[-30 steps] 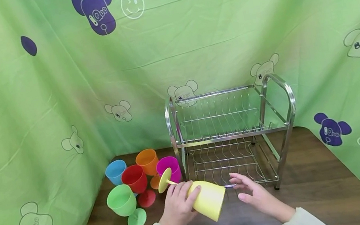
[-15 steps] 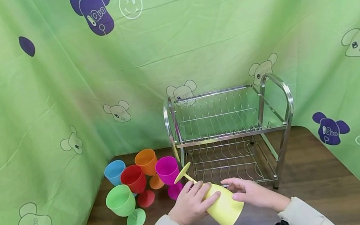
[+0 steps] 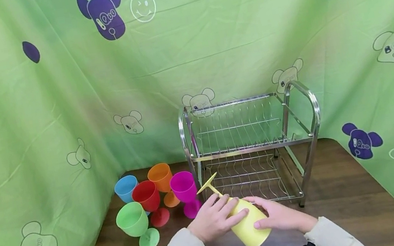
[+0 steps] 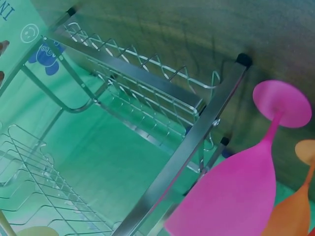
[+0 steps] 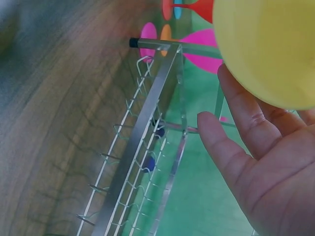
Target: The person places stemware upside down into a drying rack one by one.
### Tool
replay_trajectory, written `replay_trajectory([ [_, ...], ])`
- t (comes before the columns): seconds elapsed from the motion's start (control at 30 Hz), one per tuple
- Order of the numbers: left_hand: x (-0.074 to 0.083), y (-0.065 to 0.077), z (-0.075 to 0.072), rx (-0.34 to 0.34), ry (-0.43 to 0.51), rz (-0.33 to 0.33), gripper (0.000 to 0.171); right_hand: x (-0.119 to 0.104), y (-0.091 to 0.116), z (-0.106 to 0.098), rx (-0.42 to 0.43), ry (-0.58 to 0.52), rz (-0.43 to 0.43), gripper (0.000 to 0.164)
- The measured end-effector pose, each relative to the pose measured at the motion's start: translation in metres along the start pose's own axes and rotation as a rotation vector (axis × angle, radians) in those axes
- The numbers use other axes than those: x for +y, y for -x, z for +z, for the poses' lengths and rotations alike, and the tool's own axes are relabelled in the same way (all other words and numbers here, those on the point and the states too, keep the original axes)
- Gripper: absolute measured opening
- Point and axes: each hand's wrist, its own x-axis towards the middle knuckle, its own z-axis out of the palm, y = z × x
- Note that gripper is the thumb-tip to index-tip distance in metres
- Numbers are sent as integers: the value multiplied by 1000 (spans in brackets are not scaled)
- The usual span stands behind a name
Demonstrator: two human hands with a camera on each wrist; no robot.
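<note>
A yellow plastic goblet (image 3: 251, 236) is tilted in front of the rack, its foot up to the left and its mouth down to the right. My left hand (image 3: 214, 221) grips the upper bowl near the stem. From the right, my right hand (image 3: 282, 213) holds the same bowl, thumb on the near side and fingers behind it. The right wrist view shows fingers (image 5: 246, 113) partly hidden by the yellow bowl (image 5: 270, 49). Only bits of yellow (image 4: 37, 231) show at the lower left of the left wrist view.
A two-tier metal dish rack (image 3: 253, 149) stands at the back of the wooden table (image 3: 345, 202). Left of it stand magenta (image 3: 183, 187), orange (image 3: 160, 177), red (image 3: 146, 196), blue (image 3: 126, 188) and green (image 3: 132, 220) goblets, mouths up. Green cloth (image 3: 150, 83) hangs behind.
The yellow goblet has moved right and towards me in my left hand, its foot turning edge-on. My right hand, apart from it a second ago, now holds its bowl.
</note>
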Motion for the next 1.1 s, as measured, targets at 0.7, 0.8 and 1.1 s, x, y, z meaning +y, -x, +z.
replay_trajectory([
  [0.7,-5,0,13,-102,-10,98,40,15,3,2,15,-130,-63,72],
  [0.8,-4,1,14,-128,-5,118,39,15,4,3,29,-120,-67,76],
  [1.1,-6,-2,15,-139,-3,110,42,14,5,4,75,-148,-103,77],
])
